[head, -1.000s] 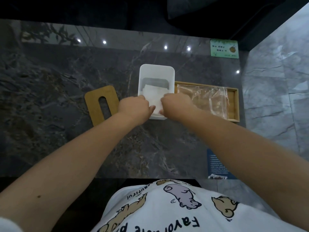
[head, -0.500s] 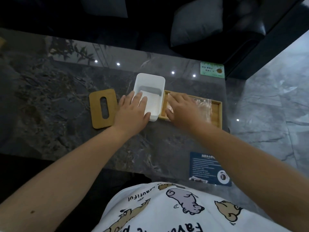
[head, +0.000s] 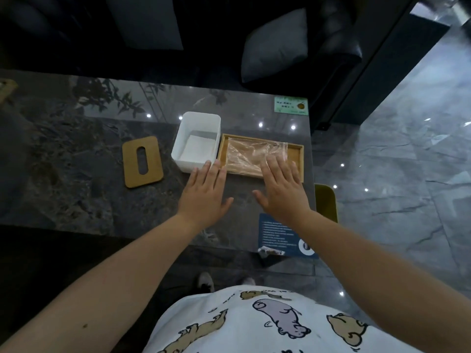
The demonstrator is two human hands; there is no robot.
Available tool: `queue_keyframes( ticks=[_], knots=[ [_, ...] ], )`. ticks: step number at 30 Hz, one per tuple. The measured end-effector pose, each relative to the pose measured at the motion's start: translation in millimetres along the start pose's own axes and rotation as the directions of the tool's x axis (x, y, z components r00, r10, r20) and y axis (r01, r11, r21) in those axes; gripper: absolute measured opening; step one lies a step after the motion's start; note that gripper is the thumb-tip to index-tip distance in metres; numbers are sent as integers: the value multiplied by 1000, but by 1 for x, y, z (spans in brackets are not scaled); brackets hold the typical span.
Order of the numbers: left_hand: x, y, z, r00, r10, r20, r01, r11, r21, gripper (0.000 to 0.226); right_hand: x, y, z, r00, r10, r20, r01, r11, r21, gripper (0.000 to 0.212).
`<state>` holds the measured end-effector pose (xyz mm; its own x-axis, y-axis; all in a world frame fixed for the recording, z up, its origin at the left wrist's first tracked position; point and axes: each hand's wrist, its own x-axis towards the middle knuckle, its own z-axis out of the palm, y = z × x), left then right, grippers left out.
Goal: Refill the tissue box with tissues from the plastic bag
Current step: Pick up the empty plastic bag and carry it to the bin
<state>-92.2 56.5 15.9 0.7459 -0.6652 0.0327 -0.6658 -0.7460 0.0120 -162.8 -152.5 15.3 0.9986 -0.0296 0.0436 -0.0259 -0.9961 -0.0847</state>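
Tissues (head: 195, 149) lie inside the open white tissue box (head: 196, 142) at the table's middle; the emptied plastic bag (head: 251, 155) lies in the wooden tray (head: 298, 159) at its right. Left hand (head: 205, 193) and right hand (head: 281, 191) hover flat, fingers spread, holding nothing. The slotted wooden lid (head: 142, 161) waits left, likely next.
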Motion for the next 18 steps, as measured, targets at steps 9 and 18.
queue_keyframes(
  ticks=[9,18],
  knots=[
    [4,5,12,996,59,62,-61,998,27,78,-14,7,23,995,88,46,-89,995,40,75],
    [14,4,22,994,87,71,-87,996,-1,76,32,40,43,916,358,183,-400,856,328,69]
  ],
)
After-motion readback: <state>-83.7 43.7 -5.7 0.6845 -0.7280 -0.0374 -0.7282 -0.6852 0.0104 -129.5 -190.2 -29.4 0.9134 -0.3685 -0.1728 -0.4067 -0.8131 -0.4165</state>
